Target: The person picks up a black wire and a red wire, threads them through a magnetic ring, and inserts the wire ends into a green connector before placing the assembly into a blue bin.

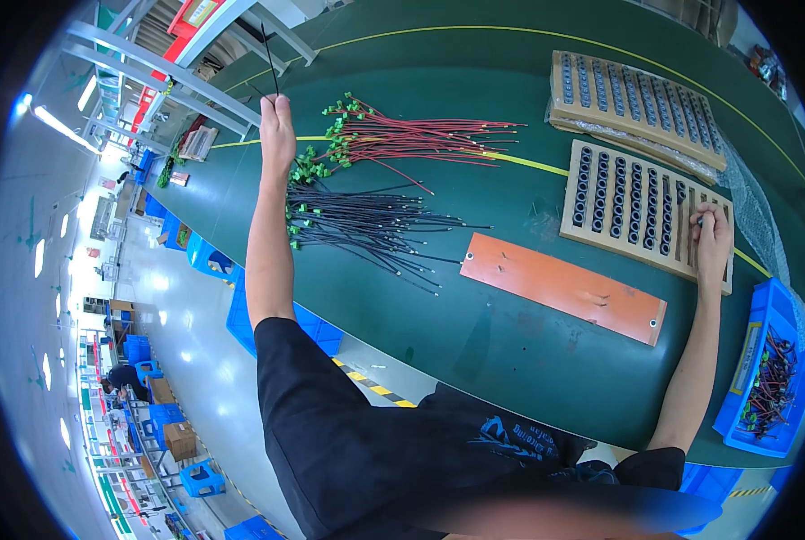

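My left hand point(277, 133) is raised at the far left of the table, its fingers closed on a thin black wire point(269, 59) that sticks up past the fingertips. At the right, my right hand point(714, 236) is over the near cardboard tray point(607, 239), fingers pinched around a small dark part, mostly hidden by the fingers. Rows of small dark cylindrical parts point(635, 205) stand in this tray; slots near my right hand hold fewer. Beside my left forearm lie a bundle of black wires point(375, 219) and a bundle of red wires point(420, 135), both with green connectors.
An orange-brown board point(564, 288) lies across the green table point(402, 333). Behind the near tray is another filled tray point(636, 101), with bubble wrap point(751, 202) along the right. A blue bin point(733, 423) of wired pieces stands at the right edge; metal shelving point(164, 76) rises far left.
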### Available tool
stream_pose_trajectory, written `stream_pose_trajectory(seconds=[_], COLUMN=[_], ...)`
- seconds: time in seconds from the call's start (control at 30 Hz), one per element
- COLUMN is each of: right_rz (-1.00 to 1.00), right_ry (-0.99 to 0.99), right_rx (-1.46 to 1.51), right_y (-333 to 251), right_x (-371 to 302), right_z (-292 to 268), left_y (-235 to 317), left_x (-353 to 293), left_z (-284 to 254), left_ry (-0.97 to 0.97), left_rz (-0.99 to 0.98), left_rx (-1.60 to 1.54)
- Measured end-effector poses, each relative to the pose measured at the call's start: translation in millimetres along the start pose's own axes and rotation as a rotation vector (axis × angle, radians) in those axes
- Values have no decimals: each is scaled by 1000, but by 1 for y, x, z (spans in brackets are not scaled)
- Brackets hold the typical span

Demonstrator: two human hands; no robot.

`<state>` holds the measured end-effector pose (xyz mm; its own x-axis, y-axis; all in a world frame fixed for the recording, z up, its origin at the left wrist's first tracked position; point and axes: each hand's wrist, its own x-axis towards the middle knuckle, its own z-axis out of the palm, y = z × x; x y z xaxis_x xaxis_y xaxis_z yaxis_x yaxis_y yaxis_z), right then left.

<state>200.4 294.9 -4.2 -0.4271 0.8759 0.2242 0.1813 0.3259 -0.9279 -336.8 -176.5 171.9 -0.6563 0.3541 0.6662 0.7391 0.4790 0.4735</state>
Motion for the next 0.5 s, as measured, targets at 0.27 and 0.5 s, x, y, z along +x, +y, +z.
stream_pose_trajectory(seconds=[0.27,0.5], right_rz=[-23,44], right_ry=[21,-324], right_rx=[-19,317], right_y=[-21,-95], right_x=[-16,-92], right_z=[-15,21], left_y=[144,273], left_x=[-52,-140], left_z=[68,139], left_ry=[-263,-616], left_rz=[401,502], left_rx=[-251,-644])
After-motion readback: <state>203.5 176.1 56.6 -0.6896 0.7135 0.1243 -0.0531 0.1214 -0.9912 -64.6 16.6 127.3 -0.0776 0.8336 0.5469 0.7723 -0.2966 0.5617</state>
